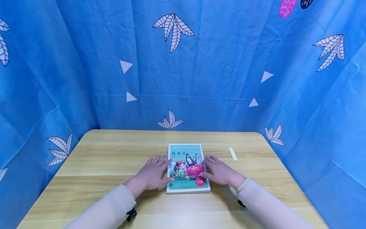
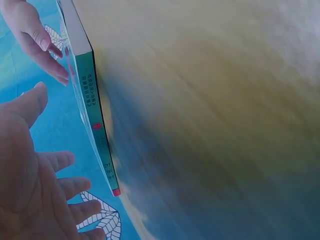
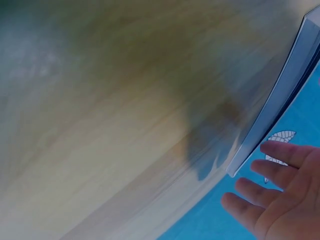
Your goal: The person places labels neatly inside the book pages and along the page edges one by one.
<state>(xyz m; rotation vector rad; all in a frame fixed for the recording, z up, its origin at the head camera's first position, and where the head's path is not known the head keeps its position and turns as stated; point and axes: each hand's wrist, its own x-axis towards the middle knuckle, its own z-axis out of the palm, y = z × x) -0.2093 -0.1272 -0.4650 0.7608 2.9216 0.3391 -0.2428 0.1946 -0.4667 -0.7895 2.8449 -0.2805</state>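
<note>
A closed children's book (image 1: 183,183) lies flat on the wooden table, its cover showing a butterfly, a cartoon girl and a pink flower. My left hand (image 1: 154,173) is at the book's left side, fingers spread and straight. On the other side my right hand (image 1: 219,171) reaches over the right edge with extended fingers. In the left wrist view the book's green spine (image 2: 95,110) faces the left hand (image 2: 35,175), and a gap shows between them. The right wrist view shows the page edges (image 3: 280,95) close to the right hand's (image 3: 285,195) fingers. Neither hand grips anything.
A pale green strip (image 1: 233,154) lies on the table (image 1: 123,152) to the right, beyond the right hand. Blue curtains (image 1: 183,79) with leaf and triangle prints hang behind the table and along both sides.
</note>
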